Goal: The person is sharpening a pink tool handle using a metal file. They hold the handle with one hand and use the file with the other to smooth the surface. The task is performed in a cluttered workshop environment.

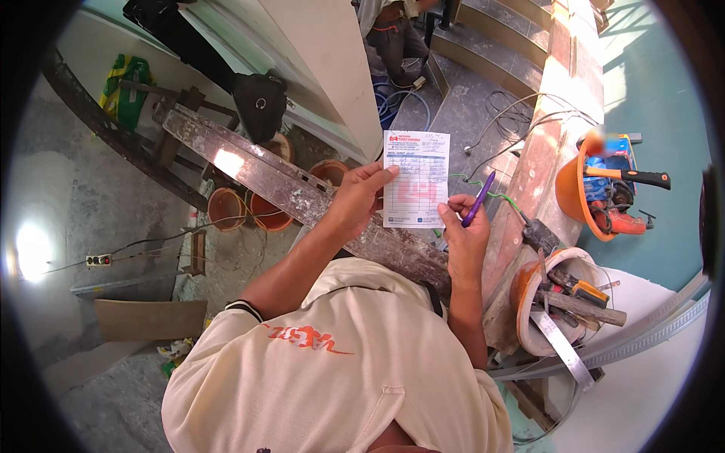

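In front of my chest I hold up a paper receipt (411,202), a white printed form with a ruled table and handwriting in its upper rows. My left hand (353,202) pinches its left edge between thumb and fingers. The lower right edge lies against the thumb of my right hand (467,243). A purple pen (480,196) also sits in that hand, slanting up between the fingers. Behind the paper runs a paint-spattered wooden plank (279,183).
At right, an orange bucket (570,187) carries a hammer (642,177) and other tools; a dirty bucket (526,332) holds more. Several orange buckets (226,209) stand at left. Cables (491,124) cross the floor near the stairs (491,49). Another person (396,41) is at the top.
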Available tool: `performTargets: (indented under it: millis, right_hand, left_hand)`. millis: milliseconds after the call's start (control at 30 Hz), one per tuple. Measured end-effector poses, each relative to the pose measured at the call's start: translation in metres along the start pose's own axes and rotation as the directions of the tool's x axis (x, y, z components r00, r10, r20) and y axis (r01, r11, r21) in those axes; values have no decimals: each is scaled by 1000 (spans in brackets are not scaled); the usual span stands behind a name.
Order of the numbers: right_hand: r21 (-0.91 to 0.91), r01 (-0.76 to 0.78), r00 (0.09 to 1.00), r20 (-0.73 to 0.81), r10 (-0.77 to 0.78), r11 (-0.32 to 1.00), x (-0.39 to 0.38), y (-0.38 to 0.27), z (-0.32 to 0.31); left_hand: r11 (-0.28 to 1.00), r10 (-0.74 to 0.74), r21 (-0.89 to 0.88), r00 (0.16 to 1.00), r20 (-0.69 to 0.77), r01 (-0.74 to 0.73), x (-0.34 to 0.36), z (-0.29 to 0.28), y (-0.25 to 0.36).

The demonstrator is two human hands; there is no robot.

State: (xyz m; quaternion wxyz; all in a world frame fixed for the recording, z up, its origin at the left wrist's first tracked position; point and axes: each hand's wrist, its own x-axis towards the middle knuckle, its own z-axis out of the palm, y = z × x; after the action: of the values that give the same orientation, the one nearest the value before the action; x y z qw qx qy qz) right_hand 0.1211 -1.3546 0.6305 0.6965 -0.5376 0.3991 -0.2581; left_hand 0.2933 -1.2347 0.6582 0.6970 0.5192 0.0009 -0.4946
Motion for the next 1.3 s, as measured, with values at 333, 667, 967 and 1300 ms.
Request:
performTargets:
  millis: [333, 667, 967, 1300]
  right_hand:
    - [883, -33, 753, 331, -569, 469, -40, -82, -6]
    - [917, -387, 634, 342, -694, 98, -122, -163, 31]
    - [788, -576, 330, 469, -819, 219, -82, -151, 19]
    - [814, -578, 464, 392, -794, 64, -81, -154, 33]
  left_hand:
    - [995, 81, 60, 997, -3, -81, 4, 2, 3]
    - [995, 91, -45, 996, 18, -90, 9, 13, 6]
    - [994, 101, -39, 995, -5, -101, 10, 14, 9]
    - [995, 89, -34, 996, 11, -88, 19, 15, 8]
